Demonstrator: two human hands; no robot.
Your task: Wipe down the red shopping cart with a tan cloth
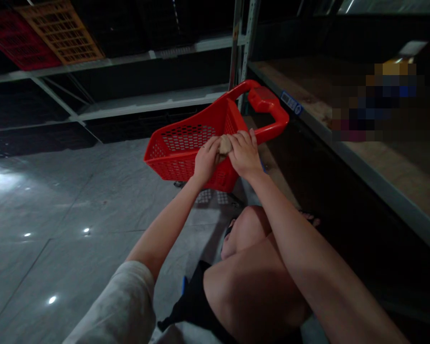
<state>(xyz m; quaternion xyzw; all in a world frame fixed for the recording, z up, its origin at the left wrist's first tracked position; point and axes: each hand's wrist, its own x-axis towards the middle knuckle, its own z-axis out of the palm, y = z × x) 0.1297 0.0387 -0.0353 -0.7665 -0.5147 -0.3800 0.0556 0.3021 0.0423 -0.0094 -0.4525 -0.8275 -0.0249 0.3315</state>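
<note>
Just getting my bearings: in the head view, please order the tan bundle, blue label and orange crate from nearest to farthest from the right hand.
1. Tan bundle: left of the right hand, touching it.
2. Blue label: ahead, to its right.
3. Orange crate: far upper left.

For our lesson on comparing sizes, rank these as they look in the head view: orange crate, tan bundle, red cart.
1. Red cart
2. Orange crate, partly cut off
3. Tan bundle
</note>
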